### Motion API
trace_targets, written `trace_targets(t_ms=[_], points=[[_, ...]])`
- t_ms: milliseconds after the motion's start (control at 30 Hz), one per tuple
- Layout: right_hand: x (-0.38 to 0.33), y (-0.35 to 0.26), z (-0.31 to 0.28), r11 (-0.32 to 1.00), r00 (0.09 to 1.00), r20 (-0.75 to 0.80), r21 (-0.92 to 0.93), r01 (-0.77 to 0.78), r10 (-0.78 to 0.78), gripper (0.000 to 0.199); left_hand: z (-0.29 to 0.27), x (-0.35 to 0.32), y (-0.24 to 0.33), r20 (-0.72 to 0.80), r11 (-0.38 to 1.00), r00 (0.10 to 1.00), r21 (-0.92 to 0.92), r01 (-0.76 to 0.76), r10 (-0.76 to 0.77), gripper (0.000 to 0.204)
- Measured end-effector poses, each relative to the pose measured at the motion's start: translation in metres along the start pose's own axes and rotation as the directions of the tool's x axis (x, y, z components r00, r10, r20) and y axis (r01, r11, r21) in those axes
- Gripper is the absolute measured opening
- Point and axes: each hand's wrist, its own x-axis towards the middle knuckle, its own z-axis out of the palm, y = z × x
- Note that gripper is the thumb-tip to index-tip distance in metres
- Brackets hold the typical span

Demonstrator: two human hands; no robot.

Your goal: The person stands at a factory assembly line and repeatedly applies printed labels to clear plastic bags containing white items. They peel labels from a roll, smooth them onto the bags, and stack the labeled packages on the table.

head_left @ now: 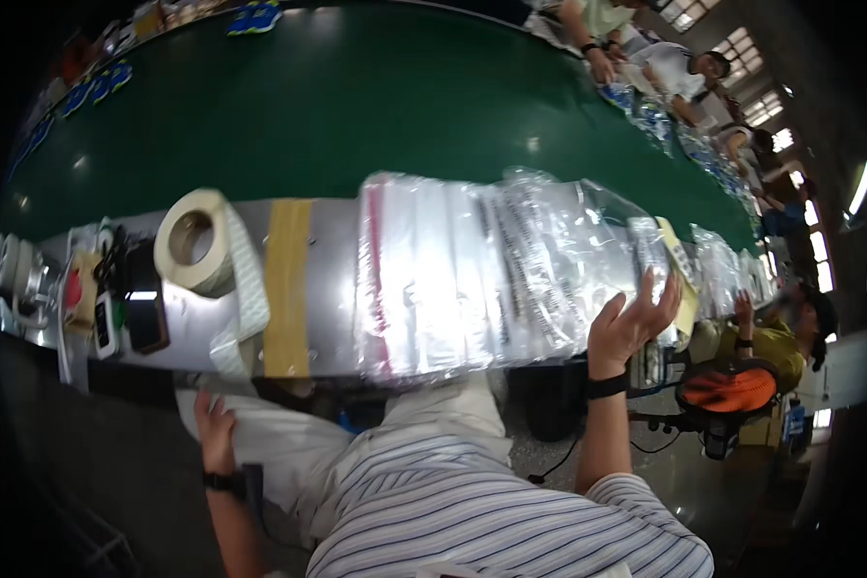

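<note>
My right hand [632,332] is raised at the right end of a stack of clear plastic bags [433,279], fingers spread and holding nothing. The stack lies on the metal bench edge [332,289], with a red strip along its left side and crumpled bags [549,255] on its right part. Below the bench's left part, beside my thigh, is my left hand [215,431]. Its fingers are apart and nothing shows in them. Above it a roll of white labels [197,246] stands on the bench, its loose strip [249,299] hanging toward the front edge.
A green conveyor belt [356,106] runs behind the bench, carrying blue packs [253,17] at far left. Yellow tape [287,289] crosses the metal. A dark phone [147,308] lies left of the roll. An orange fan [729,388] and co-workers [780,337] are at the right.
</note>
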Motion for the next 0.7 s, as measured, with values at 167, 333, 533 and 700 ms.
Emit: trace_targets(t_ms=[167, 333, 533, 700], points=[[0.005, -0.034, 0.019, 0.991, 0.743, 0.668, 0.121, -0.059, -0.037, 0.027, 0.056, 0.036, 0.002, 0.497, 0.933, 0.864, 0.263, -0.243, 0.085, 0.025], [0.01, -0.102, -0.03, 0.704, 0.839, 0.448, 0.701, -0.115, -0.309, 0.027, 0.099, -0.031, 0.069, 0.604, 0.971, 0.768, 0.045, 0.235, -0.214, 0.023], [-0.013, -0.214, -0.082, -0.031, 0.354, 0.29, 0.733, -0.679, -0.889, 0.024, 0.132, -0.063, 0.137, 0.602, 0.94, 0.799, -0.266, 0.213, -0.011, 0.023], [-0.011, -0.224, -0.076, 0.033, 0.216, 0.371, 0.561, -0.827, -0.903, 0.019, 0.145, -0.046, 0.148, 0.386, 0.994, 0.922, -0.109, 0.012, 0.031, 0.02]])
